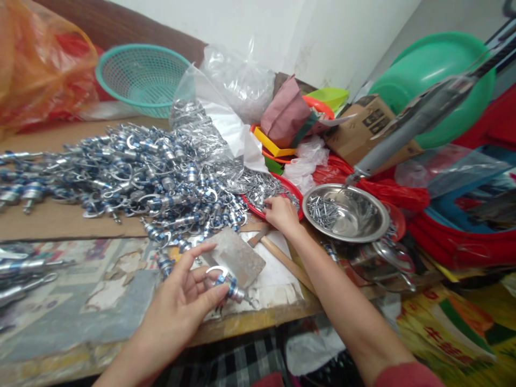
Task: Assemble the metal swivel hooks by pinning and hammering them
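Note:
Between the thumb and fingers of my left hand (185, 295) is a silver metal fitting (233, 289) with a blue band, a curved crescent piece and a small eye at its end. It is held just above a flat grey metal block (244, 258). My right hand (282, 214) reaches into a red tray (300, 194) of small silver metal parts (262, 185). Its fingers are bent together at the parts, and what they pinch is too small to make out. A wooden-handled hammer (287, 262) lies beside the block, below my right forearm.
A large heap of similar blue-banded fittings (157, 177) covers the cardboard at left. A steel bowl (363, 207) with pins stands to the right, under a grey rod-like tool (415, 126). Behind are a teal basket (141, 75), plastic bags and a green basin (443, 80).

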Tool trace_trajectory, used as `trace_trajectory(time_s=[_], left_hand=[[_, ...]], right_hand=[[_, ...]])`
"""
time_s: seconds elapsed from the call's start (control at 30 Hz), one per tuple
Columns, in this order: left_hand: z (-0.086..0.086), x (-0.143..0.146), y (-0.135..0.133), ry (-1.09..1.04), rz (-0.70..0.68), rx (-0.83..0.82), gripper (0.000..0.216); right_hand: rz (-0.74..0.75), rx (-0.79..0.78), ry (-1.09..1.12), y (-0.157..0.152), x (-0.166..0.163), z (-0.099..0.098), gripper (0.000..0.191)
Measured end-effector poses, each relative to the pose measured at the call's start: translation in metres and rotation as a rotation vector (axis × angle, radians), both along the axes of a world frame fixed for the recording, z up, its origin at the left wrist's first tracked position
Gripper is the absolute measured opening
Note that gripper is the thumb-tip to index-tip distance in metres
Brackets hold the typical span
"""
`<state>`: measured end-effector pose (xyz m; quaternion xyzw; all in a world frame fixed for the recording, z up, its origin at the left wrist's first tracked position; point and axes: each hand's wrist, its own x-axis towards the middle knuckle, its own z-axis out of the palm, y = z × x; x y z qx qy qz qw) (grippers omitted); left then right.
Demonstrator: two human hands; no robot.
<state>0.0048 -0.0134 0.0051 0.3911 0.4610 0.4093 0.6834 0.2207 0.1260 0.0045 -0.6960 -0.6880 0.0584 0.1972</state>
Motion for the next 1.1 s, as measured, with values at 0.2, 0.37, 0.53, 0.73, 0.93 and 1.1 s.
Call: trace_trajectory(time_s=[0.2, 0.37, 0.53, 0.73, 0.93, 1.1], left_hand=[[-0.01, -0.005, 0.008, -0.139, -0.033, -0.029, 0.062], [-0.008, -0.005, 0.01, -0.148, -0.01, -0.039, 0.063], [-0.008, -0.004, 0.01, -0.131, -0.01, -0.033, 0.061], [-0.009, -0.004, 0.011, -0.112, -0.009, -0.004, 0.061], [-0.012, -0.005, 0.009, -0.114, -0.019, 0.002, 0.059], [-0.013, -0.006, 0.01, -0.131, -0.019, 0.012, 0.058]], right_hand=[[0.034, -0.045, 0.006, 0.007, 0.006, -0.009, 0.02], [0.036, 0.063, 0.134, -0.007, 0.017, -0.006, 0.02], [0.244, -0.018, 0.372, -0.059, -0.009, 0.017, 0.014], [0.678, -0.091, 0.242, -0.113, -0.044, 0.033, 0.013], [0.709, 0.149, 0.18, -0.118, -0.049, 0.024, 0.01], [0.746, 0.338, 0.312, -0.123, -0.048, 0.013, 0.019]])
